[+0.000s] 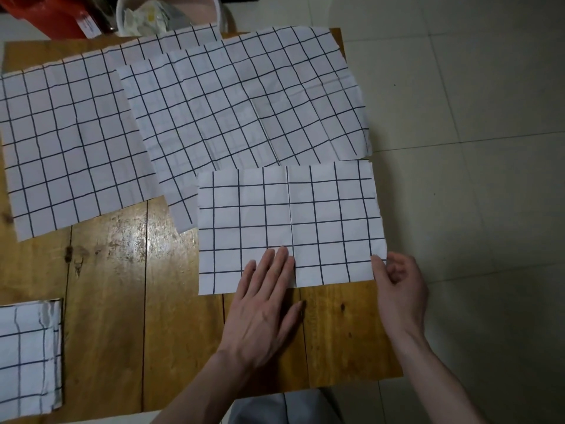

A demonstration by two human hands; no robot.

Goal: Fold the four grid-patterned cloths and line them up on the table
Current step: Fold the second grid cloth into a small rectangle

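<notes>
A white bucket [171, 16] full of crumpled stuff sits at twelve o'clock. A red bag [61, 19] lies at eleven. Pale floor tiles [474, 102] spread at three.

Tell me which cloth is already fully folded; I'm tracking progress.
The small folded cloth at the table's near left corner: compact and layered, while the other three lie larger.

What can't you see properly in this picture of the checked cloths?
- Folded cloth, head view: the left picture edge cuts it off.
- Far-left cloth: its right part lies under the middle cloth.
- White tub: cut by the top edge; contents unclear.
- Right hand: fingertips hidden beneath the near cloth.
</notes>
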